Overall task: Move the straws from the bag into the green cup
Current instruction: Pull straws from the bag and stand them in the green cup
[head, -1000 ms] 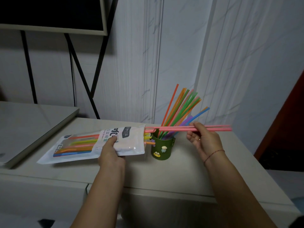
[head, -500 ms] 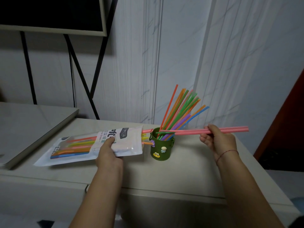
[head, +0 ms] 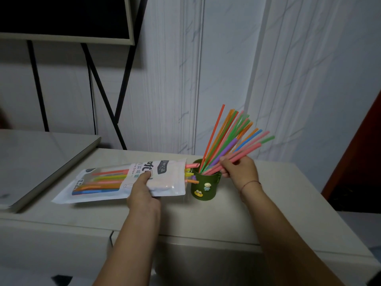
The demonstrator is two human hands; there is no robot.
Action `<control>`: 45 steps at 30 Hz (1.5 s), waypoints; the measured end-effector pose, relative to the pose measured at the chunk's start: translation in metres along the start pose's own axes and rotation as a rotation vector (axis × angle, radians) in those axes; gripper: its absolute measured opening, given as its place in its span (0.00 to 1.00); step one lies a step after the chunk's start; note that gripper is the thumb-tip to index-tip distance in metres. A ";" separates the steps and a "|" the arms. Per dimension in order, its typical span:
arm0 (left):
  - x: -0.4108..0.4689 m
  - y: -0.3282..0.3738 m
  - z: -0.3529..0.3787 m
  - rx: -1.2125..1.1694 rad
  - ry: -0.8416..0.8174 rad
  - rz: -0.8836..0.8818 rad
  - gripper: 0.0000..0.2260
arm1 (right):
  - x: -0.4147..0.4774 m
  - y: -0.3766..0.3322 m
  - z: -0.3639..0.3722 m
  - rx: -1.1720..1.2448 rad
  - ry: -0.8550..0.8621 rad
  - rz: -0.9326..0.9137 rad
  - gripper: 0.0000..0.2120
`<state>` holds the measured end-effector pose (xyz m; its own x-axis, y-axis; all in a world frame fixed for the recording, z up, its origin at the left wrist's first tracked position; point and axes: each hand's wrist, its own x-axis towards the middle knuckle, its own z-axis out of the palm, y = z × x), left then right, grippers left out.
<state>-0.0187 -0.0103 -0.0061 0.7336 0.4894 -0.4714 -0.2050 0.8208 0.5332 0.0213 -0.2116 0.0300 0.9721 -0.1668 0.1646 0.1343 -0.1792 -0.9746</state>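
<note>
We take the green cup [head: 204, 188] as our marker. It stands upright on the pale tabletop [head: 288, 193], with small figure stickers [head: 198, 193] on its near side. A fan of straws [head: 222, 137] in orange, green, purple, blue and pink rises from it and leans away to the right.

Just right of the cup, the right hand [head: 240, 172] has its fingers curled around a few pink straws [head: 245, 153]. Their lower ends dip inside the cup's rim and their upper ends slant up to the right. A thin red string [head: 250, 183] circles that wrist.

Left of the cup lies the bag [head: 115, 182], a white pouch with a clear window, flat on the tabletop, with its open mouth facing the cup. More coloured straws [head: 107, 179] show through the window. Several tips [head: 191, 166] poke out of the mouth and reach the cup's left wall.

The left hand [head: 142, 193] grips the bag's near edge, thumb pressed on top, to the left of the cup.
</note>
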 end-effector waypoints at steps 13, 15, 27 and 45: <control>-0.003 -0.006 0.003 -0.011 -0.020 -0.005 0.20 | 0.000 0.002 -0.009 0.139 0.130 -0.021 0.05; -0.004 -0.008 0.003 -0.013 -0.033 -0.010 0.22 | 0.002 0.004 -0.007 0.140 0.109 -0.010 0.05; -0.007 -0.010 0.003 0.014 -0.048 0.003 0.25 | 0.003 0.015 0.005 0.059 0.051 0.087 0.07; -0.011 -0.006 0.004 -0.033 -0.066 -0.004 0.23 | -0.027 -0.007 0.006 0.209 -0.272 0.474 0.06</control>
<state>-0.0232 -0.0216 -0.0011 0.7757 0.4661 -0.4255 -0.2221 0.8327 0.5073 -0.0045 -0.1999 0.0317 0.9460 0.0780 -0.3146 -0.3190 0.0535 -0.9462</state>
